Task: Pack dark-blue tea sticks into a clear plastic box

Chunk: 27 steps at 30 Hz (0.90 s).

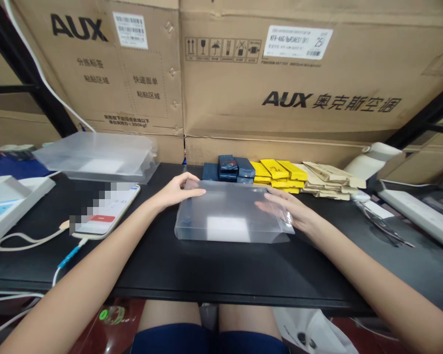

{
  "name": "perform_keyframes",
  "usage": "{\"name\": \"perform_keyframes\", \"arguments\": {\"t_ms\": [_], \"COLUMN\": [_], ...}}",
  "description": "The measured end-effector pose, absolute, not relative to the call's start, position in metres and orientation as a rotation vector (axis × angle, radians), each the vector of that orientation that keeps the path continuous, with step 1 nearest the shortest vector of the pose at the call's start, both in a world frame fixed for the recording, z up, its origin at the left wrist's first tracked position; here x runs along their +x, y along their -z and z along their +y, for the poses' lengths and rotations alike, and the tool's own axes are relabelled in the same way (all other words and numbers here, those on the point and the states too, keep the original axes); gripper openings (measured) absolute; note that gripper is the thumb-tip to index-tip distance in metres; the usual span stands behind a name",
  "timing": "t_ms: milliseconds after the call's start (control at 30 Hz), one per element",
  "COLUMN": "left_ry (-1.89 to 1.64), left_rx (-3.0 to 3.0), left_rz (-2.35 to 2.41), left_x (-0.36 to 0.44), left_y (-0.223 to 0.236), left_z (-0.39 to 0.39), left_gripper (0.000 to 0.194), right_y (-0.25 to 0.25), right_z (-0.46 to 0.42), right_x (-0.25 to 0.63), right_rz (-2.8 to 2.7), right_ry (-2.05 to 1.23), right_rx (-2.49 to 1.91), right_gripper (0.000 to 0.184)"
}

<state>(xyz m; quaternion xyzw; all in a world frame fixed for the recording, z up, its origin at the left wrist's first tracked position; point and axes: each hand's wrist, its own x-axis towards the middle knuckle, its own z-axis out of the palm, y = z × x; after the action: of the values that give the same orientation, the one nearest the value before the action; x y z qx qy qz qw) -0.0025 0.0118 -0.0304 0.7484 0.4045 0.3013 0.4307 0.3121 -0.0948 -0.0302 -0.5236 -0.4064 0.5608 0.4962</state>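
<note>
At a black surface (206,273), the left hand (179,190) and right hand (295,211) hold a clear plastic box (231,209) flat between them, gripping opposite ends. Just beyond sit blue packets (228,167), yellow packets (275,169) and tan packets (327,174); large cardboard boxes (225,113) stand behind.

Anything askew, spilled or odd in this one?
A blocky pixelated patch hides part of the phone, unlike the picture around it, and a green-capped bottle seems to lie on its side on the floor below the table, as if dropped. No spill shows, and no obvious damage to the translucent plastic case.
</note>
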Motion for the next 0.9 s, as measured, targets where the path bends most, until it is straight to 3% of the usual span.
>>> {"name": "perform_keyframes", "arguments": {"t_ms": [267,567,700,900], "left_ry": [-0.736,-0.758,-0.763,-0.747], "left_rx": [1.898,1.823,1.783,1.725], "left_rz": [0.999,0.891,0.89,0.87], "left_x": [0.006,0.013,0.014,0.017], "left_y": [0.028,0.036,0.034,0.03], "left_z": [0.001,0.0,-0.003,-0.009], "left_gripper": [0.051,0.051,0.05,0.045], "right_y": [0.033,0.023,0.018,0.011], "right_z": [-0.098,-0.1,-0.096,-0.088], "right_x": [0.31,0.308,0.294,0.252], "right_rz": [-1.192,-1.745,-1.743,-1.781], "right_ry": [-1.471,-1.565,-1.625,-1.658], "right_rx": [-1.259,-1.218,-1.258,-1.234], "right_gripper": [0.048,0.044,0.036,0.038]}}
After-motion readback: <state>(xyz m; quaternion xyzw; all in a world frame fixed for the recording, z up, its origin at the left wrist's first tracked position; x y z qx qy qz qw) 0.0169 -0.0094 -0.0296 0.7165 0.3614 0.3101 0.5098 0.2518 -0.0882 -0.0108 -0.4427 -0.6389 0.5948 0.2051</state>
